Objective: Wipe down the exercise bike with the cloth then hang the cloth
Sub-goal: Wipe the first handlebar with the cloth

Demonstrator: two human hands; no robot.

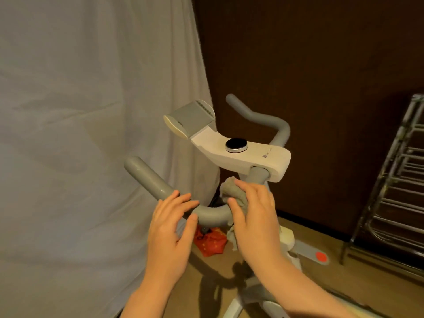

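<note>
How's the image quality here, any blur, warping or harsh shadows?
Head view: dim, warm light; the right hand gripping the cloth is slightly motion-blurred; the metal rack bows from wide-angle distortion; soft shadows fall on the floor under the bike; no strong glare.

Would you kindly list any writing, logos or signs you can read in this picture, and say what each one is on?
Small grey logo and wordmark on the white console of the bike, right of the round black dial: too small and blurred to read.
Red round mark on the grey foot of the bike: no text visible.
Red bag on the floor: small gold marks, not legible.
Nothing else carries text.
</note>
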